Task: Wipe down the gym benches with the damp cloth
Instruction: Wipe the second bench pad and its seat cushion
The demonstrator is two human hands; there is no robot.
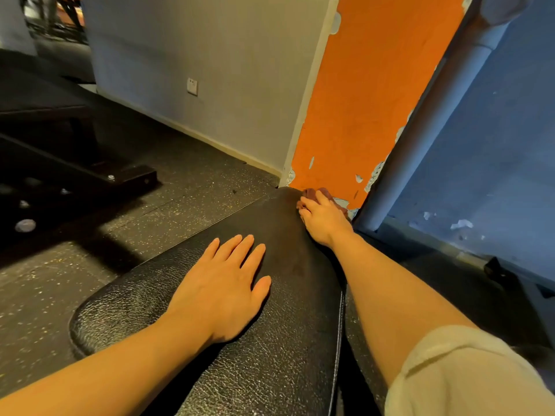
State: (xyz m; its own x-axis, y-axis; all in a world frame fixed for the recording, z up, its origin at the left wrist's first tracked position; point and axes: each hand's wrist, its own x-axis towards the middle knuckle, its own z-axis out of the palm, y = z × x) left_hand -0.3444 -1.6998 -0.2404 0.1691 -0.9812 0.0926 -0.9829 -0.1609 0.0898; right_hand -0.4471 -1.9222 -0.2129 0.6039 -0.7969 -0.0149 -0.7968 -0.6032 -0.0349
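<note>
Benches are the job, and the nearest one, a long black bench pad of cracked, grainy leatherette [288, 340], runs forward under both arms in the head view. Flat on its near half lies the left hand [223, 285], fingers straight and spread, palm pressing down as a brace and holding nothing. Well ahead of it, at the pad's far rounded end, the right hand [322, 219] has its fingers curled over a bunched dark reddish-brown cloth [315, 194], gripping it against the pad's edge just by the flaking orange wall panel [369, 109]. Only a small part of the cloth shows past the knuckles, so whether it is damp cannot be told. Between the two hands the surface looks slightly duller and smoother, possibly wiped already, though that is a guess in this light. Off beyond the left hand stands a second black bench with a dark metal frame [45, 100], which I judge remains to be done.
</note>
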